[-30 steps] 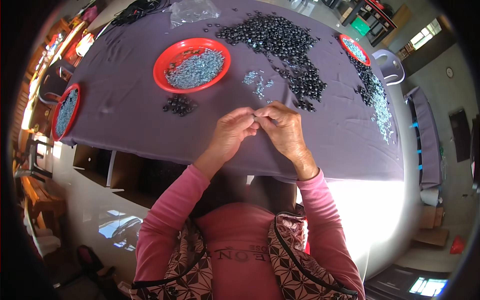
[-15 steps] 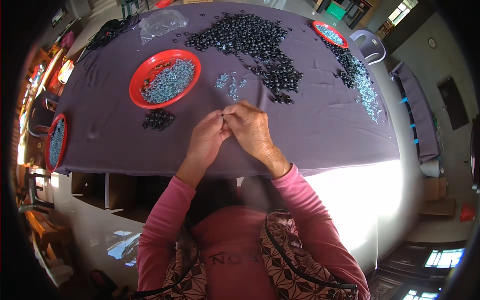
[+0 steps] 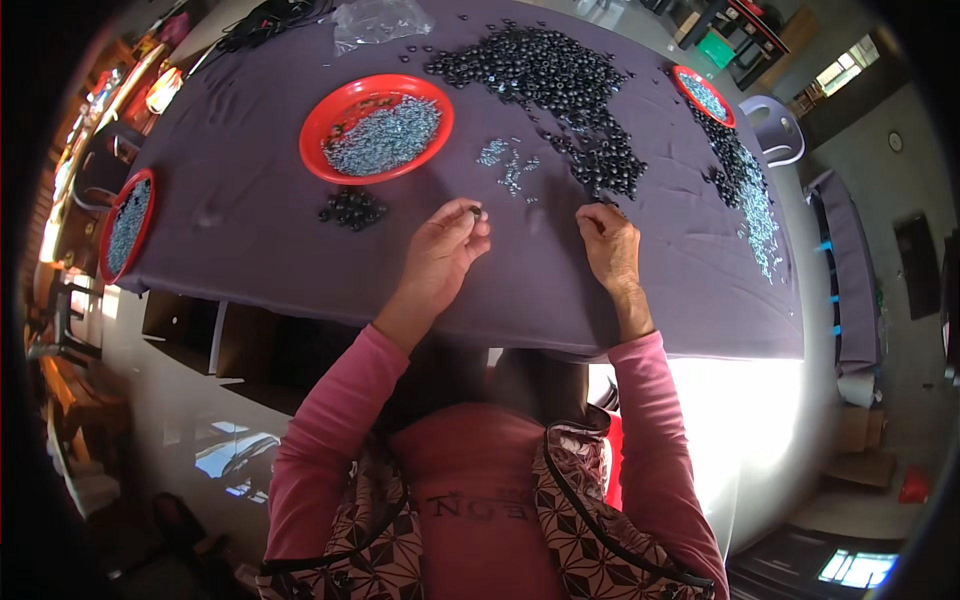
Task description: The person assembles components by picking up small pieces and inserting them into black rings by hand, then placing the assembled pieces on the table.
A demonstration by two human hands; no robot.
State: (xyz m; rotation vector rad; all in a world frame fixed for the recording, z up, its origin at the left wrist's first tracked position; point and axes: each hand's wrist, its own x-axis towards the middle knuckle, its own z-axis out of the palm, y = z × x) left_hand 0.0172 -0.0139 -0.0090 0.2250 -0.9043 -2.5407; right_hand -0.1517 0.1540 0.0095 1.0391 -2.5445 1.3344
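My left hand [image 3: 447, 245] is raised over the middle of the table. Its thumb and fingers pinch a small black round piece [image 3: 475, 212]. Off to the right, my right hand [image 3: 611, 243] is closed, with its fingertips down at the near edge of a big heap of black round pieces [image 3: 545, 75]; whatever is in those fingers is hidden. Between the hands and farther back lies a small scatter of silvery-blue pieces [image 3: 512, 170]. A small cluster of black pieces [image 3: 353, 208] sits left of my left hand, just below a red plate [image 3: 312, 135] of silvery-blue pieces.
The purple-grey cloth [image 3: 400, 290] covers the table. Another red plate [image 3: 110, 265] stands at its left edge, and a third red plate [image 3: 682, 80] at the far right. Loose silvery-blue pieces [image 3: 757, 215] lie along the right side. A clear plastic bag [image 3: 378, 22] lies far left.
My hands were together at the centre and have parted. The right one has moved right to the black heap; the left one keeps a black piece. The view has shifted slightly.
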